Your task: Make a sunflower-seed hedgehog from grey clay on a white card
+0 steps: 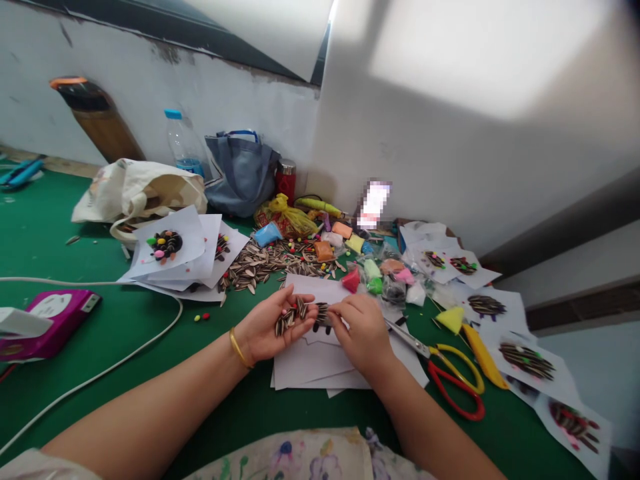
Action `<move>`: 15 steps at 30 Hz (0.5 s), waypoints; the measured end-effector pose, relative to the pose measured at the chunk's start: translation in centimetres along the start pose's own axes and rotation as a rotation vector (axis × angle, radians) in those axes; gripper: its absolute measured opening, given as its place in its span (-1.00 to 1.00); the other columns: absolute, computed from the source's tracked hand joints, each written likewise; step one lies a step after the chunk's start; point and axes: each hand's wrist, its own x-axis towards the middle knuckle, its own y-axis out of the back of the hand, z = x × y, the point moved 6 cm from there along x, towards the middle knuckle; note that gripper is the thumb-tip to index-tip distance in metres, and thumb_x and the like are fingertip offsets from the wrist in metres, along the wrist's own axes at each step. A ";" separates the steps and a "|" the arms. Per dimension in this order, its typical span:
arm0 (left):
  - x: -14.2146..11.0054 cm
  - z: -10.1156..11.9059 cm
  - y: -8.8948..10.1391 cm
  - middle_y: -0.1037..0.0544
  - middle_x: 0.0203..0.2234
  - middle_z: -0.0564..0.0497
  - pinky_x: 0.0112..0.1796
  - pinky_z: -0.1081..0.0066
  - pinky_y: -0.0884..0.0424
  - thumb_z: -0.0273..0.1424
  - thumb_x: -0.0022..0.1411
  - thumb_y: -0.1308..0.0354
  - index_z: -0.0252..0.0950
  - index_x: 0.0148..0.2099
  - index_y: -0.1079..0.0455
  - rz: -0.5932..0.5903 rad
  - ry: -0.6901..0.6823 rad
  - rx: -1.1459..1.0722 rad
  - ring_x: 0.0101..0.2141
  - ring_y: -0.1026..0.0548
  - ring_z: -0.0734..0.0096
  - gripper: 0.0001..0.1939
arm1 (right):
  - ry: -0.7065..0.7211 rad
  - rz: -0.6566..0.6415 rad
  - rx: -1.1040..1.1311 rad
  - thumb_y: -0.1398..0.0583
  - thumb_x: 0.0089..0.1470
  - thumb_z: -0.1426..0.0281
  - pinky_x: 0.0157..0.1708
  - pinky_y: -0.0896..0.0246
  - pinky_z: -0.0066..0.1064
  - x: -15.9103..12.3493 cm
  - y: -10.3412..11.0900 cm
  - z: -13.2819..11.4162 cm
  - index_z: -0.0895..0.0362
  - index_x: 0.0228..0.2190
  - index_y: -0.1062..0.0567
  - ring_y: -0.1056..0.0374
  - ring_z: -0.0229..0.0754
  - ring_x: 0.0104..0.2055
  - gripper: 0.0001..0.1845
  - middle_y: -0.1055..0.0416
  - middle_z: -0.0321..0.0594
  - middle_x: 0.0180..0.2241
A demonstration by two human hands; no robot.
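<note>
My left hand (273,327) is palm up and cupped around a small heap of striped sunflower seeds (286,321). Thumb and forefinger of my right hand (363,330) are pinched together on a sunflower seed, mostly hidden by the fingertips. They meet the edge of a seed cluster (323,315) with dark stubs below it, which lies on white paper (310,367). More sheets lie under that paper. Behind my hands a loose pile of sunflower seeds (255,263) is spread over the green table.
Open scissors (455,380) and a yellow cutter (485,357) lie at right, beside finished seed pictures (527,360). Bagged coloured clay (373,270) sits behind the paper. More seed pictures (167,247), a white cable (125,363) and a purple box (55,320) are at left.
</note>
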 end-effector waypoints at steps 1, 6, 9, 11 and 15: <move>-0.1 -0.1 -0.2 -0.55 -0.31 -0.25 -0.23 0.29 -0.58 -0.21 0.40 0.07 -0.45 -0.07 -0.39 -0.020 -0.004 -0.020 -0.27 -0.60 0.24 -0.61 | 0.004 0.034 0.020 -0.14 0.23 0.39 -0.19 -0.04 -0.26 0.0 0.3 -0.1 0.10 -0.32 -0.53 -0.26 -0.13 -0.25 -0.84 -0.41 -0.20 -0.36; -0.4 -0.5 -1.2 -0.54 -0.16 -0.35 -0.04 0.15 -0.49 -0.18 0.40 0.08 -0.49 0.02 -0.37 -0.107 -0.013 -0.076 -0.09 -0.56 0.04 -0.54 | 0.023 0.111 0.085 -0.14 0.22 0.39 -0.17 -0.08 -0.24 -0.2 1.0 -0.7 0.07 -0.23 -0.54 -0.27 -0.12 -0.23 -0.83 -0.41 -0.19 -0.32; -0.4 -0.7 -1.3 -0.56 -0.19 -0.35 -0.09 0.17 -0.52 -0.19 0.40 0.08 -0.50 0.07 -0.36 -0.114 -0.013 -0.029 -0.19 -0.60 0.10 -0.53 | 0.005 0.030 0.083 -0.20 0.17 0.37 -0.16 -0.08 -0.23 -0.1 0.3 -0.9 0.03 -0.17 -0.54 -0.26 -0.11 -0.23 -0.82 -0.41 -0.21 -0.32; -0.5 -0.8 -1.3 -0.57 -0.21 -0.34 -0.16 0.20 -0.55 -0.19 0.40 0.08 -0.50 0.09 -0.36 -0.109 -0.010 0.004 -0.26 -0.62 0.15 -0.52 | -0.018 -0.012 0.073 -0.25 0.12 0.36 -0.15 -0.08 -0.22 -0.1 -0.1 -0.9 0.03 -0.15 -0.54 -0.26 -0.09 -0.22 -0.78 -0.41 -0.21 -0.31; -0.5 -1.0 -1.5 -0.59 -0.24 -0.29 -0.22 0.23 -0.57 -0.20 0.40 0.09 -0.49 0.08 -0.37 -0.120 -0.004 0.033 -0.34 -0.62 0.21 -0.53 | -0.028 -0.047 0.064 -0.28 0.08 0.36 -0.14 -0.08 -0.21 -0.2 -0.7 -0.8 0.04 -0.16 -0.55 -0.27 -0.09 -0.23 -0.76 -0.41 -0.21 -0.31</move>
